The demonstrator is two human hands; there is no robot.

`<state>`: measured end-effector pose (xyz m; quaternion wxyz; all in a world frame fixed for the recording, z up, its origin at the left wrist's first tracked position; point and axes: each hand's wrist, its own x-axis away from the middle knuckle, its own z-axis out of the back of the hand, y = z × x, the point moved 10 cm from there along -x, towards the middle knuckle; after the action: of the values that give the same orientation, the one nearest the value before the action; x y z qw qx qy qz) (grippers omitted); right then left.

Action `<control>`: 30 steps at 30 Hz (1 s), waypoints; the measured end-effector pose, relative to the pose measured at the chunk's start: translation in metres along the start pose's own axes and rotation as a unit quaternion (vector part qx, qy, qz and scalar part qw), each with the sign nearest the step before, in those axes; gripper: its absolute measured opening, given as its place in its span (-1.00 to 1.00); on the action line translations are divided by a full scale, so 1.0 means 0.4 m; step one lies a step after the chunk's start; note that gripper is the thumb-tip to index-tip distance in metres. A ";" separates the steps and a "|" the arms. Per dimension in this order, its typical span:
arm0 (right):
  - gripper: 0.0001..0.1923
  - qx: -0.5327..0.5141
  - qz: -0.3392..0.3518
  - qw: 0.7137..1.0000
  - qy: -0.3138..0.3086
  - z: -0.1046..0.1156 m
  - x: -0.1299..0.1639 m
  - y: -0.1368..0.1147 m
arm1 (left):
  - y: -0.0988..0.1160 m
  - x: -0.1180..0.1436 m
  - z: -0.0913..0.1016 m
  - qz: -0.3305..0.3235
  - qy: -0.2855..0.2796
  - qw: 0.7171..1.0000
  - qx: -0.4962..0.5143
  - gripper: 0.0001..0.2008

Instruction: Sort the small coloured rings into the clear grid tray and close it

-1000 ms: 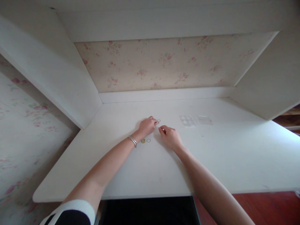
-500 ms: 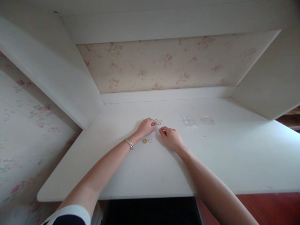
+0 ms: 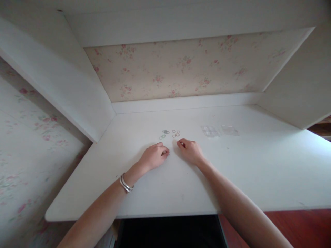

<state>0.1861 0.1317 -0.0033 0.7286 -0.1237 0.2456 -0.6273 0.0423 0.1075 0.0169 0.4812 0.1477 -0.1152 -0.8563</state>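
Observation:
My left hand [image 3: 155, 155], with silver bangles [image 3: 126, 183] on its wrist, is low over the white table. Its thumb and fingertips are pinched at a small thin ring [image 3: 169, 154], of which only an edge shows. My right hand [image 3: 191, 151] rests to the right with curled fingers; whatever is in them, if anything, is hidden. Just beyond the hands lie several small rings in groups: dark grey rings [image 3: 166, 132], pale green rings [image 3: 162, 137], and pinkish-brown rings [image 3: 176, 133].
Farther right on the white table [image 3: 258, 165] lie a clear compartment box [image 3: 210, 131] and a clear flat lid [image 3: 229, 130]. White panels flank the table, with a floral back wall [image 3: 165, 74]. Below the front edge is a black surface [image 3: 169, 232].
My left hand has moved back toward me from the pinkish-brown rings to the nearer ring, uncovering the grey and green groups. It now hides the yellowish group. My right hand has barely moved.

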 end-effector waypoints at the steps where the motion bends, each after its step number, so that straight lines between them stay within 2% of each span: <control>1: -0.68 0.000 -0.002 1.000 0.000 0.000 0.000 0.001 | 0.002 0.008 -0.003 0.005 -0.006 1.000 -0.014 -0.76; 9: -0.68 0.007 -0.003 1.000 -0.005 0.001 0.002 -0.007 | 0.010 0.012 -0.026 0.021 -0.035 0.996 -0.082 -0.69; 17: -0.69 0.014 -0.002 1.000 -0.001 0.002 -0.001 -0.008 | 0.002 0.016 -0.013 0.019 -0.025 0.998 -0.063 -0.71; 24: -0.70 0.039 0.026 0.998 0.038 0.011 -0.040 -0.013 | 0.006 0.016 -0.023 0.000 -0.040 0.998 -0.057 -0.72; 30: -0.69 0.108 0.032 0.994 -0.005 -0.024 -0.073 -0.025 | 0.004 0.008 -0.033 0.010 -0.048 0.998 -0.044 -0.72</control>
<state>0.1700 0.1595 -0.0006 0.7586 -0.0396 0.1770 -0.6258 0.0469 0.1033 0.0049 0.4900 0.0839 -0.1025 -0.8616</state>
